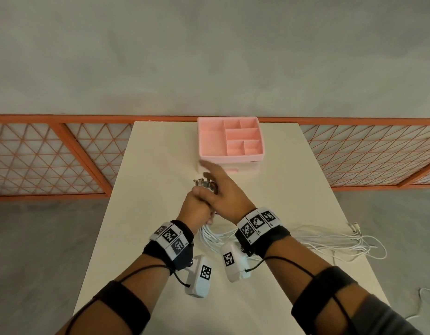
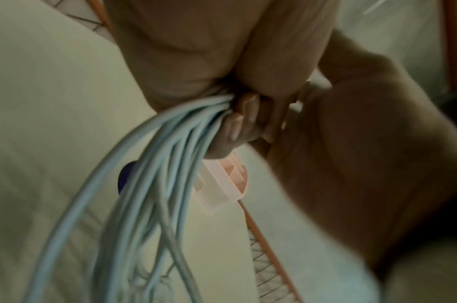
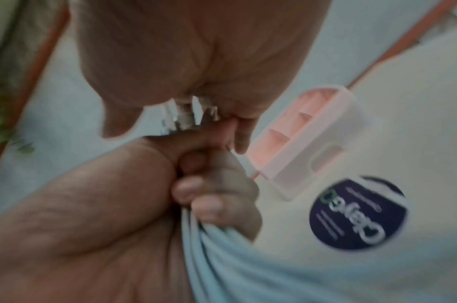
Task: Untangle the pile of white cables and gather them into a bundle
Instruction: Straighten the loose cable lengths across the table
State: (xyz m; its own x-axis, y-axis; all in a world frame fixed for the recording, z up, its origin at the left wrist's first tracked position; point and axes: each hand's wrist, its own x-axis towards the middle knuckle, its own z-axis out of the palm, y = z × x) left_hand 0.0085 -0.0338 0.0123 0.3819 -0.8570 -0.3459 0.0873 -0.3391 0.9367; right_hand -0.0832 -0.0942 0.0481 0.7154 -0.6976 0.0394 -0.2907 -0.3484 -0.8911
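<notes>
Gripping the white cables in a fist, the left hand is holding them above the table; the right hand is resting open-fingered over the plug ends.

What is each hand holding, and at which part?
The left hand grips the white cables just below their connector ends. The right hand lies on those ends with straight fingers, gripping nothing.

Smooth, rubbery-coated white cables with shiny metal plugs; matt pink plastic organiser; matt cream tabletop.
</notes>
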